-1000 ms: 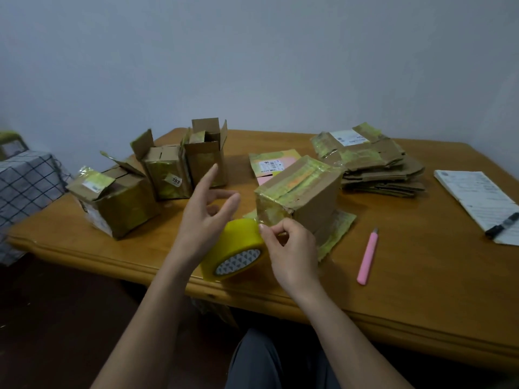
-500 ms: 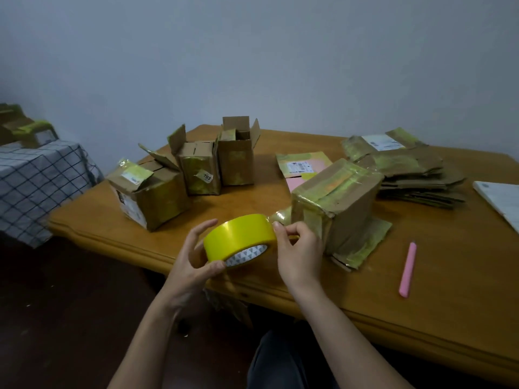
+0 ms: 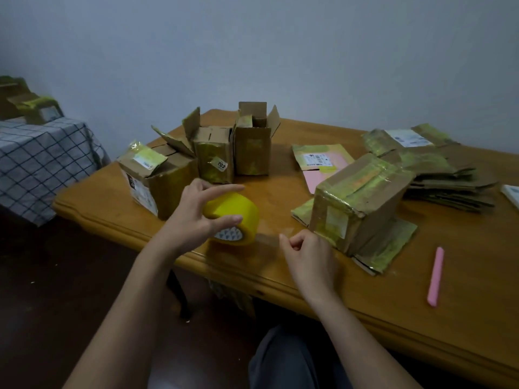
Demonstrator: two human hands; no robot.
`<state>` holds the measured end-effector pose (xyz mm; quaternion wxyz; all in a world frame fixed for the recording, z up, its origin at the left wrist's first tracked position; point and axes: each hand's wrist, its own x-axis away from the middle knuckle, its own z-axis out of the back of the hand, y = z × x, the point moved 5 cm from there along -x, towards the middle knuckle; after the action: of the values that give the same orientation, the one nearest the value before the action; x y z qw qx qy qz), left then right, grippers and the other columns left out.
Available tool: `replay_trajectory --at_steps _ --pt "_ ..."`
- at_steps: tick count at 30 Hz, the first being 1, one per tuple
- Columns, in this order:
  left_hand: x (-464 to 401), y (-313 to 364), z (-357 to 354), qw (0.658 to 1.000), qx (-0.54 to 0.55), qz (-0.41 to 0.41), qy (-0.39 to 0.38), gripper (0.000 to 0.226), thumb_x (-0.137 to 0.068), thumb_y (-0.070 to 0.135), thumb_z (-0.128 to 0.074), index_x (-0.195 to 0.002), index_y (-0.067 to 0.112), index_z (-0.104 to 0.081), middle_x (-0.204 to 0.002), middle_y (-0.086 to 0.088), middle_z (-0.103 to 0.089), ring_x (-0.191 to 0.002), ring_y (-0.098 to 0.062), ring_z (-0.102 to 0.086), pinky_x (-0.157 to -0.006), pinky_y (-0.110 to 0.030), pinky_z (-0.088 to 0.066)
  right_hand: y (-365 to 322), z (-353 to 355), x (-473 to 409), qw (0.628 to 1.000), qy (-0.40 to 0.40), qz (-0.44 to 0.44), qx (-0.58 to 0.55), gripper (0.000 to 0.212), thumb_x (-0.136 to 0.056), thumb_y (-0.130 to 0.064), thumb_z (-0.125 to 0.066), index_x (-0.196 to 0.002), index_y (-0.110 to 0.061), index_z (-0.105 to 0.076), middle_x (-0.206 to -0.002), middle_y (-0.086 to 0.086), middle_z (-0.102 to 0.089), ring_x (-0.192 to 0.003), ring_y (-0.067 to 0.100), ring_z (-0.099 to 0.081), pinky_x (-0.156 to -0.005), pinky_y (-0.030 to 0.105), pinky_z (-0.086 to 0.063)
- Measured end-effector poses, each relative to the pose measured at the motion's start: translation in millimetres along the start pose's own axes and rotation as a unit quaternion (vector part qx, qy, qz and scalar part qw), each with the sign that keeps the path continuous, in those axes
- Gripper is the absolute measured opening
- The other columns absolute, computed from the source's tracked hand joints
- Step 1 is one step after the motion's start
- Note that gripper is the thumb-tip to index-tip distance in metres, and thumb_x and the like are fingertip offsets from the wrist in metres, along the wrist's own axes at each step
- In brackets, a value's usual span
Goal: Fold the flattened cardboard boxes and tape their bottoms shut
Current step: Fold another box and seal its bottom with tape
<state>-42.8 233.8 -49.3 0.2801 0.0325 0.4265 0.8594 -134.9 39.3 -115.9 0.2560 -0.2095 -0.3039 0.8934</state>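
The tape roll (image 3: 234, 217) stands on edge on the table (image 3: 365, 290), close to the table's near rim, its core facing that rim. The left hand (image 3: 193, 217) clasps the roll, thumb over the core side and fingers spread over the top. Right of the roll, the right hand (image 3: 306, 255) pinches the pulled-out strip (image 3: 268, 241), which runs sideways low over the wood. Further right of the roll sits a taped box (image 3: 362, 200), long axis slanting toward the far right, flaps splayed beneath. Bare wood lies between roll and box. Three open boxes (image 3: 207, 161) crowd behind the roll; a pink cutter (image 3: 436, 276) lies well right.
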Motion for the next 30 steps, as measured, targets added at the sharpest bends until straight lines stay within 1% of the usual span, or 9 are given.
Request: replay_trajectory --at_steps 5,9,11,15,18,21,24,27,30 --pt "-14.7 15.1 -16.7 0.995 -0.087 -0.042 -0.02 0.05 -0.078 0.057 -0.068 -0.124 0.061 -0.05 -0.121 0.008 -0.033 -0.122 -0.014 -0.029 -0.104 -0.044 -0.038 1.5 -5.5 3.6 0.99 -0.048 -0.002 0.134 0.041 -0.092 -0.048 -0.056 -0.062 -0.022 -0.05 -0.065 -0.009 -0.046 -0.066 0.019 -0.047 -0.059 0.029 -0.033" --pt "-13.8 18.3 -19.1 0.993 -0.107 -0.05 -0.012 0.05 -0.084 0.05 -0.07 -0.128 0.059 -0.048 -0.124 0.011 -0.033 -0.122 -0.013 -0.027 -0.103 -0.042 -0.035 3.2 2.2 4.2 0.995 -0.036 -0.019 0.092 0.027 -0.089 -0.05 -0.062 -0.084 -0.024 -0.055 -0.091 -0.003 -0.056 -0.093 0.022 -0.06 -0.072 0.032 -0.043" --pt "-11.5 19.6 -17.6 0.991 -0.129 -0.043 -0.004 0.051 -0.087 0.052 -0.066 -0.133 0.057 -0.046 -0.129 0.009 -0.033 -0.127 -0.017 -0.025 -0.107 -0.046 -0.032 3.2 8.1 6.9 0.998 -0.026 -0.002 0.064 0.028 -0.088 -0.045 -0.066 -0.083 -0.025 -0.046 -0.089 -0.004 -0.051 -0.093 0.02 -0.058 -0.073 0.031 -0.041" --pt "-14.0 26.3 -25.5 0.949 -0.315 -0.019 0.003 0.058 -0.094 0.056 -0.049 -0.148 0.052 -0.028 -0.15 0.001 -0.02 -0.143 -0.03 -0.01 -0.118 -0.064 0.002 3.4 22.2 15.0 0.998 -0.02 0.047 0.031 0.028 -0.09 -0.023 -0.067 -0.085 -0.026 -0.04 -0.084 -0.01 -0.044 -0.089 0.015 -0.055 -0.068 0.02 -0.035" --pt "-19.4 41.9 -35.9 0.93 -0.365 -0.026 0.03 0.062 -0.093 0.049 -0.051 -0.151 0.043 -0.029 -0.153 -0.002 -0.02 -0.145 -0.027 -0.006 -0.116 -0.059 0.011 5.7 52.5 20.6 0.991 0.073 0.111 -0.015 0.027 -0.088 -0.015 -0.066 -0.087 -0.027 -0.042 -0.08 -0.014 -0.041 -0.072 0.003 -0.047 -0.058 0.013 -0.032" --pt "-25.1 70.4 -53.5 0.963 -0.229 -0.106 0.09 0.054 -0.094 0.024 -0.058 -0.145 0.032 -0.045 -0.143 0.0 -0.037 -0.137 -0.02 -0.029 -0.116 -0.037 -0.03 11.4 99.3 20.6 0.95 0.245 0.186 -0.053 0.02 -0.083 -0.009 -0.065 -0.095 -0.017 -0.05 -0.094 -0.004 -0.047 -0.082 0.012 -0.05 -0.071 0.011 -0.038" --pt "-38.1 96.9 -87.5 0.989 -0.059 -0.125 0.059 0.053 -0.093 0.0 -0.051 -0.139 0.026 -0.054 -0.141 0.005 -0.041 -0.129 -0.008 -0.036 -0.088 0.003 -0.028 20.7 120.4 -6.2 0.955 0.218 0.196 -0.032 0.034 -0.086 -0.015 -0.062 -0.119 -0.015 -0.057 -0.119 0.004 -0.053 -0.11 0.022 -0.046 -0.096 0.008 -0.022" --pt "-48.1 104.8 -121.0 0.995 0.078 -0.047 -0.031 0.055 -0.093 -0.009 -0.045 -0.14 0.019 -0.054 -0.146 -0.001 -0.039 -0.138 -0.016 -0.033 -0.103 -0.012 -0.029 38.3 114.8 -32.4 0.982 0.036 0.182 -0.023 0.038 -0.098 -0.034 -0.053 -0.136 -0.029 -0.052 -0.144 -0.013 -0.041 -0.133 0.015 -0.024 -0.108 0.027 -0.021" --pt "-42.3 104.8 -137.5 0.984 0.17 -0.027 -0.05 0.045 -0.094 -0.007 -0.045 -0.122 0.022 -0.067 -0.125 0.002 -0.049 -0.118 -0.023 -0.05 -0.094 -0.029 -0.049 63.3 126.4 -40.6 0.981 0.004 0.188 -0.048 0.042 -0.094 -0.055 -0.046 -0.121 -0.029 -0.064 -0.136 -0.015 -0.05 -0.134 0.011 -0.025 -0.108 0.034 -0.024"
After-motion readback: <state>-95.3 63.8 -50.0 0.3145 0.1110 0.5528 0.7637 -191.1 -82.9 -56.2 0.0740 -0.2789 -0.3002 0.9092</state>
